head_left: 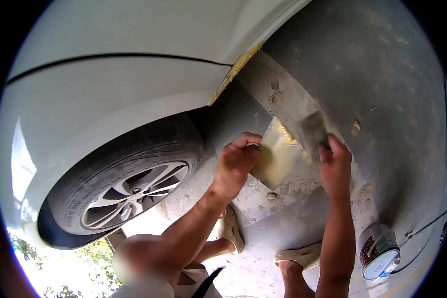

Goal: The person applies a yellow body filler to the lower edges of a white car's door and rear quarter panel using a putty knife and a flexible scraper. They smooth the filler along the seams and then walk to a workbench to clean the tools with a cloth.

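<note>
Beside the white car's rear wheel [134, 191], over the concrete floor [382, 99], both hands meet above a flat metal mixing plate [275, 159]. That square plate, smeared with yellowish body filler [283, 136], sits just to the wheel's right, held at its near edge by the left hand [236, 164], whose grip is closed on the plate's corner with the thumb on top. On the plate's far side from the wheel, the right hand [335, 164] has its grip closed around a wide putty knife [310, 131], its grey blade resting on the filler at the plate's upper edge. Yellow filler also marks the car's lower body edge [236, 69], up beyond the wheel. Farther from the wheel than the hands, a round tin [377, 251] with a pale lid stands on the floor, near a pale sandal [300, 256].
</note>
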`<state>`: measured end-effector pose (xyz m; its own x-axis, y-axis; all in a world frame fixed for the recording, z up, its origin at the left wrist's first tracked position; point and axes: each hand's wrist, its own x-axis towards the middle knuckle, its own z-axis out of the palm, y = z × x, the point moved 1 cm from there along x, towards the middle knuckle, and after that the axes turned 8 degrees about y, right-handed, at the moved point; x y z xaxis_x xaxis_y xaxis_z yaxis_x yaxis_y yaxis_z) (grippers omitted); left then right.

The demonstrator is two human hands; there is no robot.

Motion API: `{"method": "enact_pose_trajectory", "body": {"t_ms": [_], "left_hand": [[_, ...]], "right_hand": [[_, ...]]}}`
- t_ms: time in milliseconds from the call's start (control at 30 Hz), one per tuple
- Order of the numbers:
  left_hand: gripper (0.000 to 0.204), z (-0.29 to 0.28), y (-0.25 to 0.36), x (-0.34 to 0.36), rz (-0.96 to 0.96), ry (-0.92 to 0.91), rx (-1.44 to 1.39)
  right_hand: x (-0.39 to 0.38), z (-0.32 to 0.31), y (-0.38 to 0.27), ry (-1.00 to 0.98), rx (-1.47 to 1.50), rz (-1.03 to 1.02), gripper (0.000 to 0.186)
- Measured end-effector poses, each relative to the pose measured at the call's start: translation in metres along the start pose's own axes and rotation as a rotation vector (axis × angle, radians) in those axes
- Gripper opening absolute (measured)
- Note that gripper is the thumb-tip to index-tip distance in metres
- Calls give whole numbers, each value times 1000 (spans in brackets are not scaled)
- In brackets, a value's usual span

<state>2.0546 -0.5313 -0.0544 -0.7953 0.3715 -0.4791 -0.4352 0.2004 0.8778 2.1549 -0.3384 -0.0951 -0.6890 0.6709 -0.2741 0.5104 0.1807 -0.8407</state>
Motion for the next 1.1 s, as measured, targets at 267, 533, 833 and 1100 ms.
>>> {"method": "enact_pose_trajectory", "body": {"t_ms": [267, 533, 833, 1100], "left_hand": [[18, -76, -29, -11, 188, 78, -381], [22, -93, -36, -52, 270, 302, -397], [27, -93, -33, -50, 307, 309, -388], [29, -91, -26, -53, 332, 286, -440]], "right_hand": [[-3, 132, -51, 85, 1000, -5, 14], [-18, 156, -96, 322, 811, -205, 7], [-10, 155, -98, 290, 885, -136, 8], [-13, 158, -105, 268, 893, -106, 7]]}}
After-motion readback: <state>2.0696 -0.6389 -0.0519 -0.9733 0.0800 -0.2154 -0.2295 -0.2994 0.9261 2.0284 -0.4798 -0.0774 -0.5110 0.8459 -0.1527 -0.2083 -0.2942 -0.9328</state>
